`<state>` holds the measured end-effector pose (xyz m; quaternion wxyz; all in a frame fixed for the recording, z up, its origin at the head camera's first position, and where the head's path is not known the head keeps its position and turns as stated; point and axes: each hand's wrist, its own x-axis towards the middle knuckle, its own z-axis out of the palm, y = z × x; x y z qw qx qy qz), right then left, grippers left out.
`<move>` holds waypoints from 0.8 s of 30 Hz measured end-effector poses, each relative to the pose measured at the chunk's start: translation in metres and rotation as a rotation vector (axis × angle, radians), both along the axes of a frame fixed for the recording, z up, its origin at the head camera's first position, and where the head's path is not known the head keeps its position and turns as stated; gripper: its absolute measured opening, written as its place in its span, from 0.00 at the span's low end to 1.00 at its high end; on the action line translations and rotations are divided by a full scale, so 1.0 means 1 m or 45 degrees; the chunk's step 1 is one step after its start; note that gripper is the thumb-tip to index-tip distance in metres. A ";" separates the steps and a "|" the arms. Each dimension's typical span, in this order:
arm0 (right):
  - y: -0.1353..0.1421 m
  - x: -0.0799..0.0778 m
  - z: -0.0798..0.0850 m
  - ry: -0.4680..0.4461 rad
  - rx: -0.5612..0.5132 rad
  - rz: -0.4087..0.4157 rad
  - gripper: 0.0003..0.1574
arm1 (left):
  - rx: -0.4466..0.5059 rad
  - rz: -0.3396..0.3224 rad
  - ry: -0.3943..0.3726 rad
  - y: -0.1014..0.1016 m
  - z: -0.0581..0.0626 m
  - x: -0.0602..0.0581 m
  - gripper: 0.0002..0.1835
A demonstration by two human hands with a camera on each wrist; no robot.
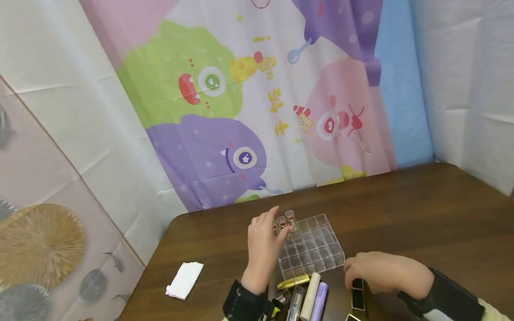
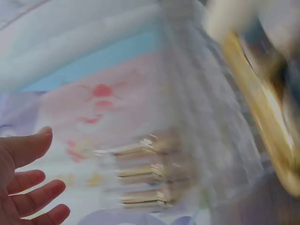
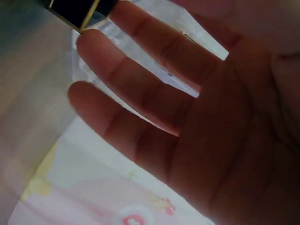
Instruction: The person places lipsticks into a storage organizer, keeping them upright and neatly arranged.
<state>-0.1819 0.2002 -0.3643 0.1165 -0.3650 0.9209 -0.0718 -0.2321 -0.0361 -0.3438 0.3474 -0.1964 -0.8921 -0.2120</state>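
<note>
1. three clear tubes (image 1: 290, 217), just below the centre of the head frame, stand at the upper left corner of a clear organizer (image 1: 320, 250); its cells seem to be what props them upright!
2. now the left hand (image 1: 263, 245), just beside those tubes: thumb and fingers well apart, a wide spread, nothing in its grasp. the left wrist view agrees, with bare fingers lower left and a gap before the tubes.
3. over to the right hand (image 1: 379, 273), lower right of the head frame: it dips over a black case (image 1: 357, 284) with gold edges. in the right wrist view three fingers stretch out, loosely parted, fingertips at the case, upper left. is it pinched? cannot tell; the thumb's grip is hidden.
4. bottom centre, a gold tube (image 1: 294, 282), a cream tube (image 1: 310, 296) and a lilac tube (image 1: 319, 302) lie below the organizer, probably grouped there to be within easy reach of both hands.
</note>
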 end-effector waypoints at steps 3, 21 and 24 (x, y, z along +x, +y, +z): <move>0.000 0.000 -0.007 0.048 0.012 -0.008 0.32 | 0.082 -0.038 0.057 -0.001 0.004 0.013 0.26; 0.003 -0.008 0.006 0.267 -0.171 0.138 0.14 | -0.016 -0.365 -0.198 -0.002 0.025 0.033 0.14; 0.003 -0.010 0.016 0.469 -0.316 0.183 0.13 | -0.082 -0.425 -0.334 0.001 0.024 0.035 0.16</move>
